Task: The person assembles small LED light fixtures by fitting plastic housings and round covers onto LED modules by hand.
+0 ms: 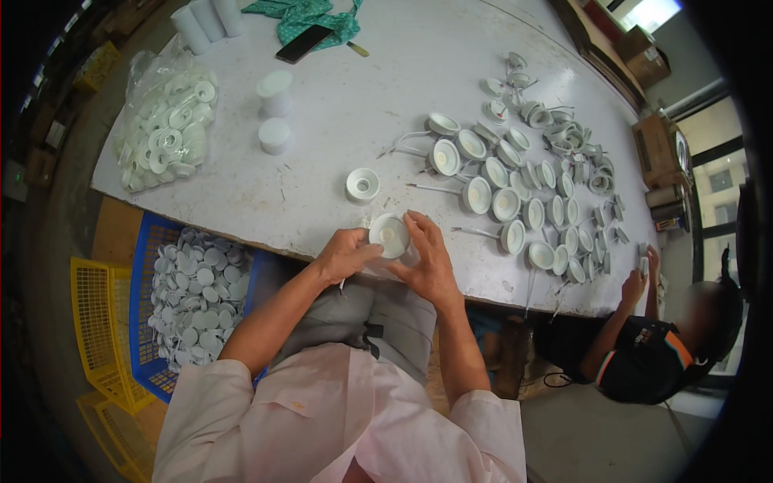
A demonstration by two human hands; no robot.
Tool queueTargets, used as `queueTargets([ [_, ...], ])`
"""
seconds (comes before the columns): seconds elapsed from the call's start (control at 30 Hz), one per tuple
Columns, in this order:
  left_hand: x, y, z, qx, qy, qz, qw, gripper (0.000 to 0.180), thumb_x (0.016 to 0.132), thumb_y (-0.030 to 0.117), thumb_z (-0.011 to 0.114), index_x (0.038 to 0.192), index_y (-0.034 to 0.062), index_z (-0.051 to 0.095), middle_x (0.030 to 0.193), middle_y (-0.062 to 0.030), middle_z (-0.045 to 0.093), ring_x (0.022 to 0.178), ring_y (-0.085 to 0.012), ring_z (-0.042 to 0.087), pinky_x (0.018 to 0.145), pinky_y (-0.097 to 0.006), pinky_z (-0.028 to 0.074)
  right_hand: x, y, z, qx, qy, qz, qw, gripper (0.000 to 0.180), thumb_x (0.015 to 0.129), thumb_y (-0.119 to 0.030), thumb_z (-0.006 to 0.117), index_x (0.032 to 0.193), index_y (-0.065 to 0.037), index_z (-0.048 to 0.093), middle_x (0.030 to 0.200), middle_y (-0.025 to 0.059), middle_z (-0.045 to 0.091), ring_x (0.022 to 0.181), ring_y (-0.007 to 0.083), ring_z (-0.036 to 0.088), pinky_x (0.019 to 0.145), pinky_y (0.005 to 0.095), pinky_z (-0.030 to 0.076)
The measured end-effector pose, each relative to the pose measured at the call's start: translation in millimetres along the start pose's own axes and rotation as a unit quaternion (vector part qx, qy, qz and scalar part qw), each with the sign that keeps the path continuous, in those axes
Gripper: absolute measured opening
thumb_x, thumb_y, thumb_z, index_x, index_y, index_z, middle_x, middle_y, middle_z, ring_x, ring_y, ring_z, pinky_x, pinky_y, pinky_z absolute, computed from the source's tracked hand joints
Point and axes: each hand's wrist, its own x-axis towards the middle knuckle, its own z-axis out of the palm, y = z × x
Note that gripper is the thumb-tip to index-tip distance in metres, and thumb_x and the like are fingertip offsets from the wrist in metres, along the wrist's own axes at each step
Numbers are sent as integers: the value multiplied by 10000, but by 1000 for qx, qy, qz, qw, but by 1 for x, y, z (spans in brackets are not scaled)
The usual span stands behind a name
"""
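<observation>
Between my two hands, at the table's near edge, is a round white downlight (390, 234) with its face turned up. My left hand (349, 256) grips its left side, the thumb at the lower rim. The fingers of my right hand (428, 262) wrap round its right side. A short white wire (342, 286) hangs below my left hand. Just beyond stands a white ring-shaped housing (362, 185) with a hole in its middle. To the right lie several similar white downlights (477, 195) with wires trailing from them.
A clear bag of white rings (167, 137) lies at the left, near stacked white discs (274, 135). Farther back are a phone (304, 43) and a green cloth (322, 20). A blue basket (143, 322) of white discs stands below the table. A co-worker (652, 346) handles parts at the right.
</observation>
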Motion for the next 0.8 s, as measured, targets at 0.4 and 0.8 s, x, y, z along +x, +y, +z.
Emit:
queueTargets([
  [0.4, 46, 12, 20, 67, -46, -21, 996, 300, 870, 164, 628, 1066, -63, 644, 860, -66, 649, 696, -86, 558, 528, -234, 418, 15, 22, -30, -85, -26, 11, 996, 815, 590, -337, 871, 1248, 26, 556, 1247, 179, 571, 1112, 355, 531, 933, 420, 463],
  [0.8, 103, 24, 44, 14, -68, -52, 996, 311, 929, 266, 603, 1025, -30, 619, 895, -101, 646, 682, -154, 636, 507, -257, 505, 42, 61, -55, -205, -5, -13, 979, 711, 610, -306, 825, 1254, -134, 578, 1158, 81, 589, 1158, 303, 498, 1082, 543, 249],
])
